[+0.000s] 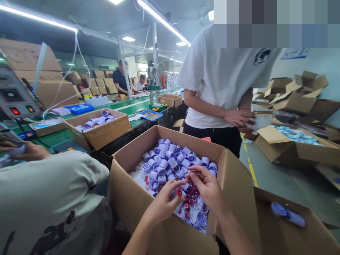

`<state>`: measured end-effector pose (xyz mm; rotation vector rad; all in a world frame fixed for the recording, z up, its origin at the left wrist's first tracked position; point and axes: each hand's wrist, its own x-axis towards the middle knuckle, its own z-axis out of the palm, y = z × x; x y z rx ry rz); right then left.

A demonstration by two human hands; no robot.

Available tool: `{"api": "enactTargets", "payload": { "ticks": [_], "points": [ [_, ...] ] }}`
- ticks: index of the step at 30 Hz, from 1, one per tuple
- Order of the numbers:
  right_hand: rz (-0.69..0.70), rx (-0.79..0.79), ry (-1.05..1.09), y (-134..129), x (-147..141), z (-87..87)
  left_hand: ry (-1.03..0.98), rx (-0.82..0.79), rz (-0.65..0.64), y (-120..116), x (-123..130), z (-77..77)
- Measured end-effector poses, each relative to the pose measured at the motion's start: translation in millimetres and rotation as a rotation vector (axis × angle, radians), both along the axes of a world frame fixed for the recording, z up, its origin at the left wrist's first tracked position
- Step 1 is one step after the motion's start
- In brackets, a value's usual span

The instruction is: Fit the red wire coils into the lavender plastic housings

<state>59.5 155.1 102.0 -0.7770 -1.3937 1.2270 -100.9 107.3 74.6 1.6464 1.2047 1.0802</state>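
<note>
Red part (179,192) is held between the thumb and forefinger of the left hand (165,199), whose fingers are bent and nearly closed around it. It is set just to the left of the right hand (208,187), by which it does not appear to be touched. The right hand is partly open, with its fingers stretched to the left and its thumb bent beneath them; whether anything thin is pinched at its fingertips cannot be told. Both hands are held close together above the near part of a large cardboard box (130,203).

Directly below and between the hands, a heap of red pieces (192,196) with thin wires is seen in the box. Lavender cups (170,154) are piled beyond the hands, across the far side, and a few more are scattered at the near right.

On the green bench to the far left, a smaller carton (114,130) is filled with similar cups. Near left, a seated person in a grey shirt (50,198) is seen from behind. Beyond the box, a whitish item (261,122) is handled by a standing person in a white T-shirt (220,81). At the near right, a lavender piece (288,214) is seen lying on cardboard.
</note>
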Motion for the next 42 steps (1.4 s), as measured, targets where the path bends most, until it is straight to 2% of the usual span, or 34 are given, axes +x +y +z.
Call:
{"api": "enactTargets", "payload": {
  "ticks": [3, 7, 9, 12, 13, 15, 18, 21, 24, 26, 28, 31, 34, 37, 42],
  "points": [
    [-0.048, 0.038, -0.048, -5.3, 5.4, -0.1, -0.054, 0.043, -0.091, -5.1, 6.6, -2.4],
    [-0.122, 0.169, -0.176, -14.9, 9.4, 7.6, -0.088, 0.048, -0.052, -9.2, 14.7, -2.5],
    [-0.161, 0.331, -0.284, -22.8, 11.1, 12.9, -0.090, 0.052, -0.011, -9.4, 18.5, -2.3],
    [-0.150, 0.658, -0.438, -35.3, 15.5, 16.2, -0.128, 0.061, 0.046, -9.2, 22.1, -3.4],
    [-0.153, 0.712, -0.473, -38.4, 17.4, 15.1, -0.152, 0.065, 0.065, -9.4, 22.7, -4.2],
    [-0.198, 0.673, -0.515, -42.1, 21.1, 9.3, -0.203, 0.080, 0.101, -10.4, 23.5, -6.2],
    [-0.310, 0.434, -0.482, -42.7, 24.0, -4.8, -0.264, 0.130, 0.159, -12.7, 25.5, -9.9],
    [-0.277, 0.287, -0.446, -44.5, 21.0, -17.7, -0.290, 0.198, 0.223, -14.1, 29.6, -12.5],
    [-0.219, 0.228, -0.413, -50.9, 12.5, -25.6, -0.252, 0.291, 0.212, -14.6, 33.3, -14.7],
    [-0.273, 0.202, -0.331, -55.1, 7.2, -27.4, -0.227, 0.342, 0.198, -14.8, 33.7, -17.8],
    [-0.352, 0.187, -0.224, -57.2, 5.9, -25.0, -0.232, 0.369, 0.213, -15.1, 31.8, -22.4],
    [-0.407, 0.137, -0.089, -58.5, 15.2, -11.9, -0.216, 0.387, 0.207, -15.4, 26.6, -27.6],
    [-0.417, 0.097, -0.043, -64.0, 34.2, 7.4, -0.131, 0.542, 0.148, -15.3, 22.1, -24.1],
    [-0.437, 0.196, -0.059, -77.3, 50.3, 21.9, -0.082, 0.682, 0.063, -16.9, 20.5, -14.5],
    [-0.485, 0.443, -0.123, -99.5, 52.0, 28.2, -0.175, 0.578, -0.040, -24.8, 23.3, -3.6]
  ]
}}
